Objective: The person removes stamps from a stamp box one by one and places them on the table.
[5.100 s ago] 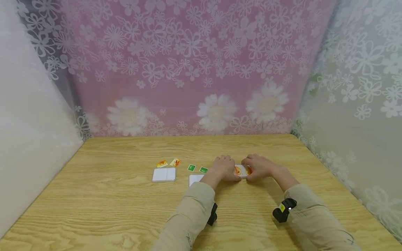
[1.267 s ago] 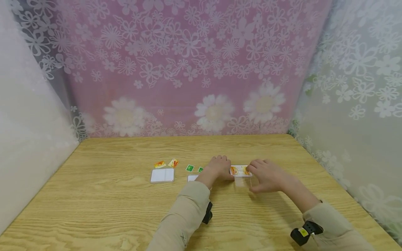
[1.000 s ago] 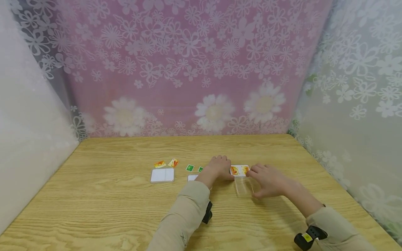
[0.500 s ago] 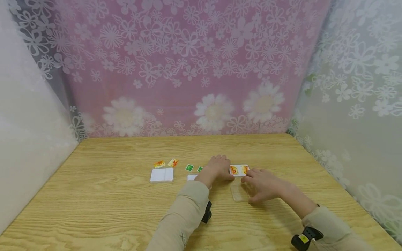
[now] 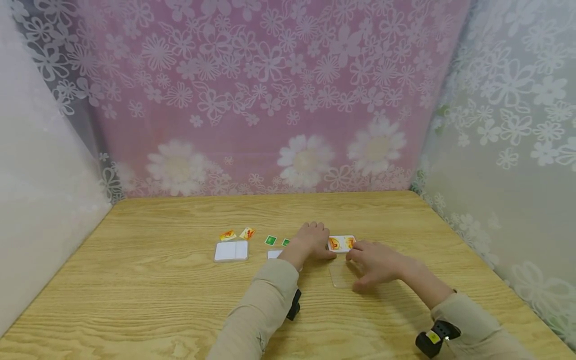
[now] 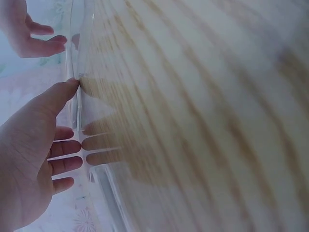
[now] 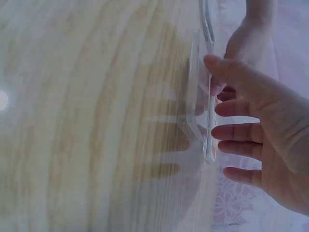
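Note:
A flat, clear-edged case (image 5: 342,251) showing orange and yellow pictures lies right of centre in the head view. My left hand (image 5: 312,240) holds it at its left end, thumb at the near corner and fingers toward the far side. In front of the case, its transparent lid (image 5: 338,278) lies flat on the wooden table. My right hand (image 5: 378,262) is over the lid's right side, fingers extended and spread. In the right wrist view, the thumb is right at an edge of the clear plastic (image 7: 197,82), and the other fingers are apart from each other.
To the left lies another flat case (image 5: 231,251) with a white inside. A third white case (image 5: 274,254) is partly hidden by my left forearm. Behind them lie an orange card (image 5: 227,235), a red-and-yellow card (image 5: 247,233) and two green cards (image 5: 270,240).
The lid has swung toward me from over the case and come down flat on the table. My right hand moved nearer with it, and its fingers have loosened. My left hand stays at the case.

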`<state>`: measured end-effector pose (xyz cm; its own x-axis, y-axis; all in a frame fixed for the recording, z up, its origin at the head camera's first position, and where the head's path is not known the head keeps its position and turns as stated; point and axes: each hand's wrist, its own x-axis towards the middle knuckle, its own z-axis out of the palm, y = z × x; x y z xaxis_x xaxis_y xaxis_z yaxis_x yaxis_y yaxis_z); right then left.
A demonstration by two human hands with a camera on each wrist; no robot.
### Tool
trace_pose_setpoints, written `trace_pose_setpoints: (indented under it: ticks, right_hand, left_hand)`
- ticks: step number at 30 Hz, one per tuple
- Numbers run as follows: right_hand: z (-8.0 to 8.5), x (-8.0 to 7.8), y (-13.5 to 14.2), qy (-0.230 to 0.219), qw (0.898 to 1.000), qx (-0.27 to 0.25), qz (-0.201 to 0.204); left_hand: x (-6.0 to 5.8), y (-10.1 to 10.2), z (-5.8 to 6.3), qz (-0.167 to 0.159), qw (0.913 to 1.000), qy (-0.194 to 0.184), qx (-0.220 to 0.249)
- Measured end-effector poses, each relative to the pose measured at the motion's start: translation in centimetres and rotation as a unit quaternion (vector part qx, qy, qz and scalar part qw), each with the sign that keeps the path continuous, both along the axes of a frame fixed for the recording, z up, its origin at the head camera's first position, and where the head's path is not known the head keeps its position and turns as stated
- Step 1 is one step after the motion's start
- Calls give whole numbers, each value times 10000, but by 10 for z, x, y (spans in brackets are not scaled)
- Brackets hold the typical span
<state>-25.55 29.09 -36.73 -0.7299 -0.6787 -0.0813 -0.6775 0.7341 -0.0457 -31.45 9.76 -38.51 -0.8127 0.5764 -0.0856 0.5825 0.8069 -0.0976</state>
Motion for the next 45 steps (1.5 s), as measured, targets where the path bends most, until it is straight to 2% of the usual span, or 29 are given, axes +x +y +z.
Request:
trace_pose_setpoints:
  ticks: [6,13,20,25,37,45]
  right_hand:
    - [2,-10,11,-387,9968,-628,-299]
    - [3,-24,22,-179,9922,-1051,-645]
    - [4,-38,28,-196,9828,-1485,-1080]
    - [2,-47,30,-310,9780,-1639,-1254]
    - [-10,-64,33,-1003,9600,-2013,-1669]
    - [-16,-69,29,-1241,9601,-1869,-1671]
  left_hand:
    - [0,0,-1,-26,9999,73,-129]
    - [0,0,-1,-83,9996,121,-235]
    - [-1,0,-2,-93,9994,168,-281]
    - [-2,1,-3,-111,9990,223,-384]
    - [-1,1,-1,-79,9987,180,-470]
    - [-1,1,-3,-50,9992,160,-369]
